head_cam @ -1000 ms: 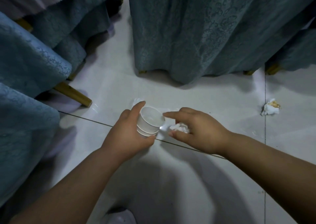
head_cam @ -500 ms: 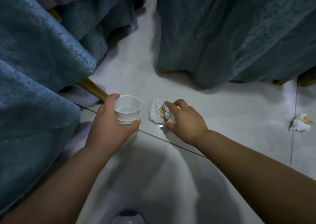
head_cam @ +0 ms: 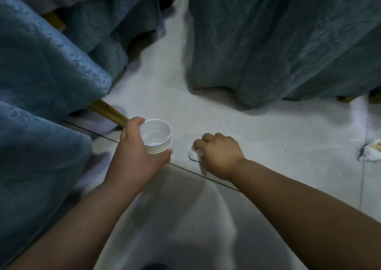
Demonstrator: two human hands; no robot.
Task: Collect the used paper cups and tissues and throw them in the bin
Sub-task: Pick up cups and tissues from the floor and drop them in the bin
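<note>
My left hand (head_cam: pixel 136 156) grips a stack of white paper cups (head_cam: pixel 157 135), thumb at the near side and fingers over the far rim. The top cup looks empty. To its right, my right hand (head_cam: pixel 219 155) is curled round a crumpled white tissue (head_cam: pixel 193 154) low over the floor; only a small edge of the tissue shows under the fingers. Another crumpled tissue (head_cam: pixel 372 153), stained brownish, lies on the floor at the far right edge.
The white tiled floor (head_cam: pixel 268 129) runs between teal cloth-covered furniture: draped chairs (head_cam: pixel 45 80) on the left with a wooden leg (head_cam: pixel 109 111) by the cups, and a long drape (head_cam: pixel 278 42) behind. No bin is in view.
My right hand has closed over the tissue it was reaching for, so most of it is now hidden. The view shifted right; the cups stay in my left hand.
</note>
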